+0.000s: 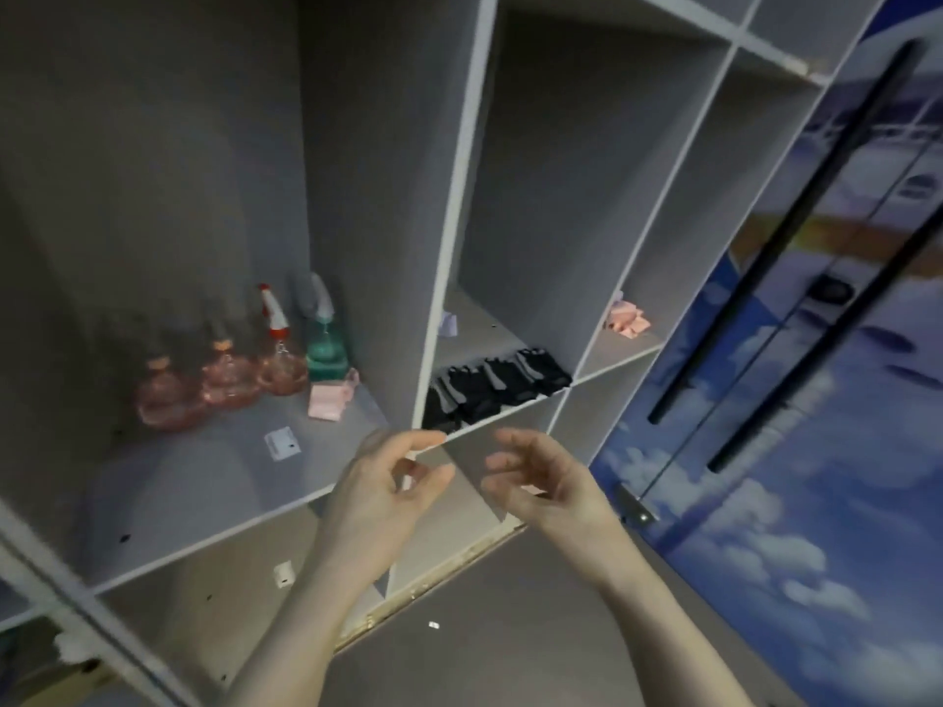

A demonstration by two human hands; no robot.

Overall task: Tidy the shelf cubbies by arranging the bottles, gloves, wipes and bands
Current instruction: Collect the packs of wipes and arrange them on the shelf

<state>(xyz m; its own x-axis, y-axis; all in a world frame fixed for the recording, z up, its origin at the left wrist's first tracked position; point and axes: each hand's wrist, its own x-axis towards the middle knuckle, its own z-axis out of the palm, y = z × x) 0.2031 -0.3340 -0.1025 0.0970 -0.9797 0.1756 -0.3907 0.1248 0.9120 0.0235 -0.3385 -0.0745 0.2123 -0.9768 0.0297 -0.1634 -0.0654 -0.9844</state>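
Grey shelf (462, 206) with cubbies, view tilted. Left cubby: three pink round bottles (224, 380) in a row along the back, running lower-left to upper-right, necks up; the rightmost has a red-white spray head. Green bottle (324, 344) just right of them in the back corner, upright, grey trigger head on top. Pink wipes pack (329, 400) lies flat just in front of the green bottle, long axis roughly front-to-back. Small white tag (282, 443) on the cubby floor nearer the front. Middle cubby: black gloves (497, 382) lined up along the front edge, row running lower-left to upper-right, blurred; pale lilac item (449, 324) further back, can't tell what. Right cubby: pink bands (626, 318) bunched near the front. Left hand (380, 489) and right hand (543, 479) both raised in front of the middle cubby's front edge, near each other, fingers loosely curled, holding nothing. Blue cloud-print door (796, 451) at right.
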